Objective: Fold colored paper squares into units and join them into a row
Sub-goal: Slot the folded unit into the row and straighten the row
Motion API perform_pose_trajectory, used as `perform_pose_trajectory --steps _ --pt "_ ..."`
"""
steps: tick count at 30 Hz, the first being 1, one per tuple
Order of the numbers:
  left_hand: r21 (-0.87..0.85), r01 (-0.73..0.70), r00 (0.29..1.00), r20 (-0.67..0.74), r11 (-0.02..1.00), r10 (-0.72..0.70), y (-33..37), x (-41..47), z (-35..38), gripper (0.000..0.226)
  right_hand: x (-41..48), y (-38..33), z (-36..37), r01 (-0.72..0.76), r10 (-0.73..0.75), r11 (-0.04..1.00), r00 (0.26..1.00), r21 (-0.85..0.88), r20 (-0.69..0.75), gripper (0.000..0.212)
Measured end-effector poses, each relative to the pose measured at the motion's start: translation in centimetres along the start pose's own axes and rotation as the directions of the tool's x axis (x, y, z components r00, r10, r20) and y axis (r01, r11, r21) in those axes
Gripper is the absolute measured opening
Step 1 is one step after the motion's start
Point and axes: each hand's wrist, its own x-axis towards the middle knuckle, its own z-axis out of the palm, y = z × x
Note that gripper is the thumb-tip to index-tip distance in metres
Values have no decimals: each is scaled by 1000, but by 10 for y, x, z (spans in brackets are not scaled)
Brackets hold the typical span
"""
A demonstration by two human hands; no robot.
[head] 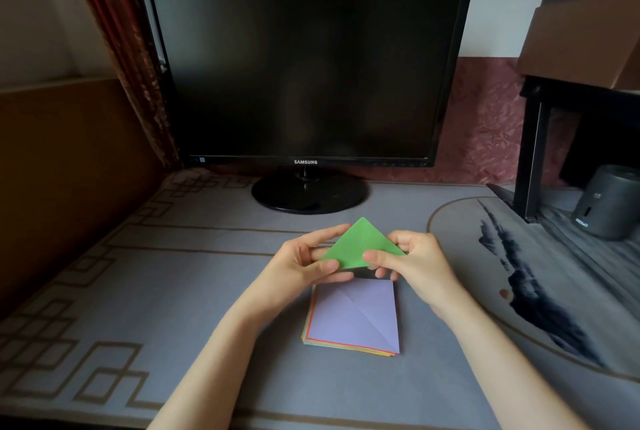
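I have the green paper triangle (360,246) pinched at its lower corners, left hand (304,265) and right hand (414,261) curled on it, above the stack of paper squares (353,320) on the table (173,291); it looks light, thin, easily creased, so I'd hold it by the edges

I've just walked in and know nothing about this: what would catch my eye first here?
First the green paper, folded into a triangle and pinched between the left hand and the right hand above the middle of the desk. Just nearer the person lies a stack of colored squares, a creased purple sheet on top. Behind it all stands a large dark monitor.
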Motion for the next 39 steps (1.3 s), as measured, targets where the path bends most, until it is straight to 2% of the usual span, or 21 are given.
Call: perform_pose_trajectory --steps 2,4,10,14,18,21,25,27,29,30,32,34,36,39 --pt "-66 9 998 70 998 -4 1 -1 -5 57 0 0 -1 -1 1 1000 1000 -5 -1 13" --pt "-121 4 997 80 993 6 1 -1 -7 61 0 1 -2 -4 4 1000 1000 -2 -2 11" --pt "-109 -116 973 -211 987 91 0 3 -4 62 1 1 1 2 0 999 998 42 -56 9" --pt "-142 -192 936 -325 971 137 2 2 -6 54 2 0 -3 48 -10 980 981 194 -196 3" --pt "10 -59 970 -235 998 60 -4 4 5 40 1 -2 5 43 3 968 984 249 -180 5" --pt "117 -48 967 -242 992 75 -10 8 12 23 -2 0 14 24 -1 980 993 196 -118 7" --pt "21 -60 940 -336 998 64 -12 11 12 14 -5 3 21 24 -18 991 999 129 -43 10" --pt "-31 -67 931 -361 997 51 -11 10 11 13 -4 3 22 93 -84 991 992 100 -91 12" --pt "-61 -72 926 -376 996 44 -10 10 10 11 -4 0 17 236 -214 965 961 115 -177 9" --pt "-67 -66 927 -372 996 37 -9 10 10 12 -3 0 12 320 -301 944 935 81 -188 21" --pt "-51 -48 940 -341 998 28 -8 10 11 10 -4 -1 5 443 -454 888 886 -122 -91 54" --pt "-6 -38 949 -313 999 34 -8 10 12 11 -5 2 5 472 -482 829 875 -299 44 66" --pt "22 -39 955 -294 999 43 -7 9 12 12 -3 5 7 476 -462 807 877 -348 130 58" --pt "52 -48 961 -270 998 60 -6 6 12 12 -1 7 6 470 -444 804 882 -365 157 36"
